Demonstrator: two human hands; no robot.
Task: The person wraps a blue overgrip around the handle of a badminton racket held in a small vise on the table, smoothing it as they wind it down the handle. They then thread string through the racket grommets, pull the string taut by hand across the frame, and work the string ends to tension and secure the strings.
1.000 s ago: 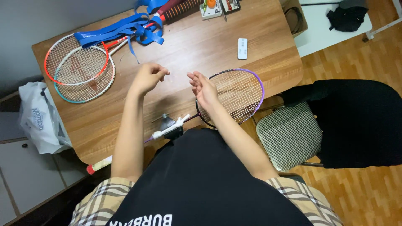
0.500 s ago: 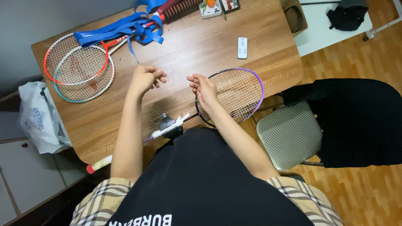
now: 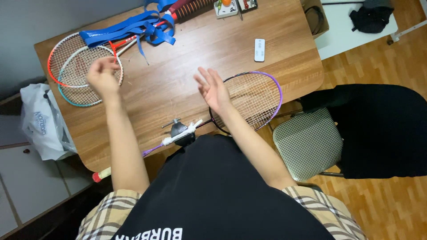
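Left hand (image 3: 103, 76) sits upper left, fingers curled as if pinching, anything held too fine to see; it overlaps 2 rackets (image 3: 75, 71); right hand (image 3: 215, 89) is spread open, empty, at centre beside the purple racket (image 3: 253, 100), its shaft clamped (image 3: 180, 131) at the table (image 3: 178, 84) edge.

A purple-rimmed racket (image 3: 251, 102) lies flat at frame centre-right, head overhanging the table edge, its white-wrapped handle (image 3: 180, 135) pointing lower left.
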